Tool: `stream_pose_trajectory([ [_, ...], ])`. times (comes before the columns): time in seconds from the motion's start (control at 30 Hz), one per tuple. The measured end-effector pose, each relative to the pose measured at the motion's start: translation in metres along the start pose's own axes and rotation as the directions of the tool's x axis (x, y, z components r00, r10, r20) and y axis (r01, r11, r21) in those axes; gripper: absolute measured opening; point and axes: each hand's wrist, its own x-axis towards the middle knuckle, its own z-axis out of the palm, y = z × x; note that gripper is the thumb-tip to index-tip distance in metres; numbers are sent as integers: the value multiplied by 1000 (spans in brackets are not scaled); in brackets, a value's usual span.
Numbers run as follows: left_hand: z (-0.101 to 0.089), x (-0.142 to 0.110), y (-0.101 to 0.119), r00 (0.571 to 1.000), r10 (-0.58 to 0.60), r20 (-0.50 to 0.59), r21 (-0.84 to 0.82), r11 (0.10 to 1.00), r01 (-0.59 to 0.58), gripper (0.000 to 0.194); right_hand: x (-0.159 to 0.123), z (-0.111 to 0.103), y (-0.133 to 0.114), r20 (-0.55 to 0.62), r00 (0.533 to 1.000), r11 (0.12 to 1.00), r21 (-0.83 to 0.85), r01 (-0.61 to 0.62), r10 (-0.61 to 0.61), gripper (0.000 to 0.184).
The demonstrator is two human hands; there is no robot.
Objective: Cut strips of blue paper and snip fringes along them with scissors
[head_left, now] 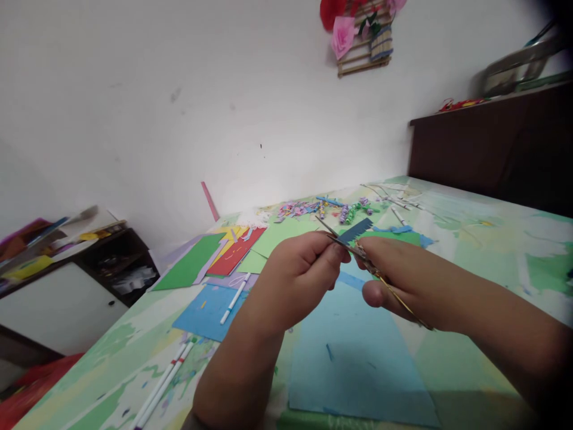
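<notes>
Head view, the only one: both hands meet over the counter [483, 286], above a light blue sheet [358, 346]. The left hand [299, 278] is pinched on a small dark blue paper strip [357, 230], thumb and fingers together near its end. The right hand [416, 280] is clamped on the scissors [369, 267], whose blades look parted and point away to the left, just beside the left fingertips. One edge of the strip is cut into a row of teeth, so the step in hand seems to be snipping a fringe (whether paper lies between the blades is too hard to tell). A thin blue scrap [329, 352] lies on the sheet below.

As I judge it, the next move calls for a short cut that stops before the far edge, with the left fingers feeding the strip along and keeping clear of the steel. A capped marker [235, 298] on the darker blue sheet [197, 313] to the left is out of the way.
</notes>
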Motion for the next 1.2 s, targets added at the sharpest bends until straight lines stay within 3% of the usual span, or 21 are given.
stream_pose_trajectory([
  [0.27, 1, -2, -1, 999, -22, -32, -77, 997, 20, 20, 2, -1, -2, 16, 1000, 999, -32, -15, 16, 37],
  [0.47, -1, -2, -5, 992, -122, 39, -148, 981, 127, 17, 7, -2, -5, 29, 998, 995, -89, -54, 56, 28],
  [0.9, 2, 0, -5, 1000, -8, -30, 42, 999, 9, 26, 4, 5, -1, 8, 1000, 1000, 9, -28, 28, 44],
  [1.2, -1, -3, -1, 992, -126, 16, -98, 987, 127, 22, 6, 4, -6, 23, 999, 1000, 2, -24, 24, 45],
])
